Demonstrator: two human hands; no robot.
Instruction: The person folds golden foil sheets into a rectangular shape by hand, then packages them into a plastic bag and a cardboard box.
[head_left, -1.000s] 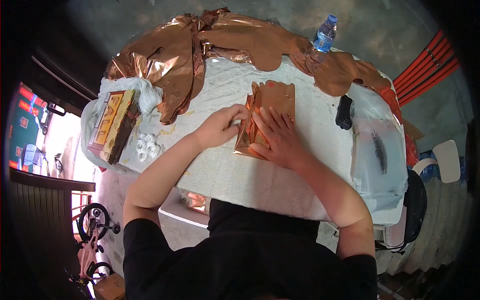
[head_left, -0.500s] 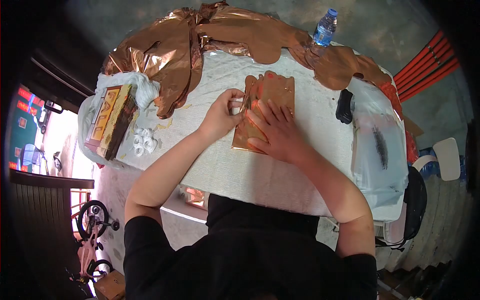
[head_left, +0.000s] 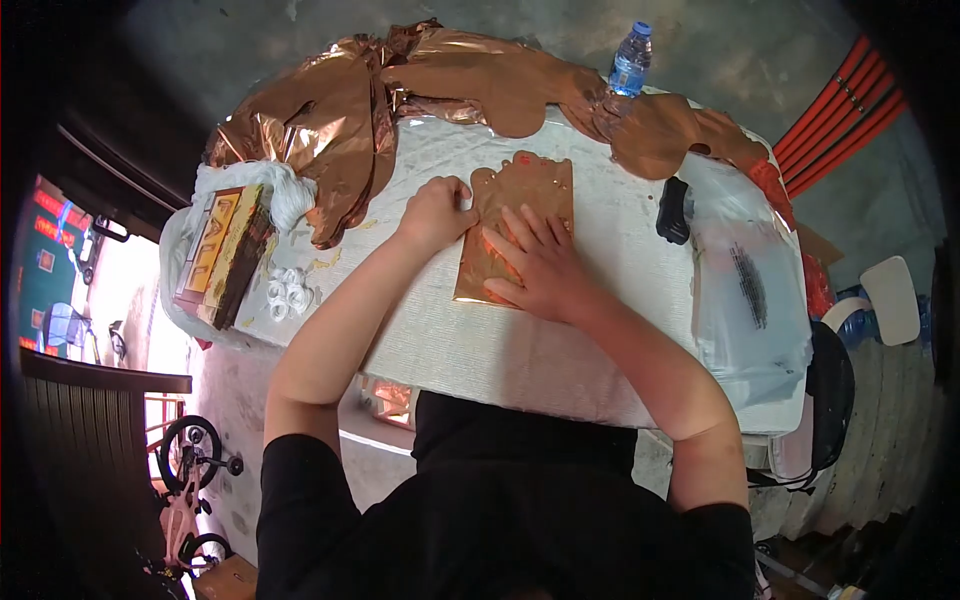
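Observation:
A folded copper-coloured foil balloon point(head_left: 520, 185) lies flat on the table, its near edge straight and its far edge lobed. At its left edge is my left hand point(head_left: 437, 213), with curled fingers and the thumb against the foil; the fingertips are partly hidden. My right hand point(head_left: 540, 262) rests palm down on the foil, fingers spread, pressing on its middle and right side. An orange-red reflection shows beside the right fingers.
More flat copper foil balloons point(head_left: 480, 85) drape along the far table edge. A water bottle point(head_left: 631, 60) stands there. To the right lie a black object point(head_left: 674, 211) and clear plastic bags point(head_left: 750, 300). Leftward are a box point(head_left: 218, 250) in white plastic and white ribbon rolls point(head_left: 288, 292).
The foil's left part, raised beside my left fingers before, now lies flatter and wider. My left hand has shifted slightly left; my right hand still presses on the foil.

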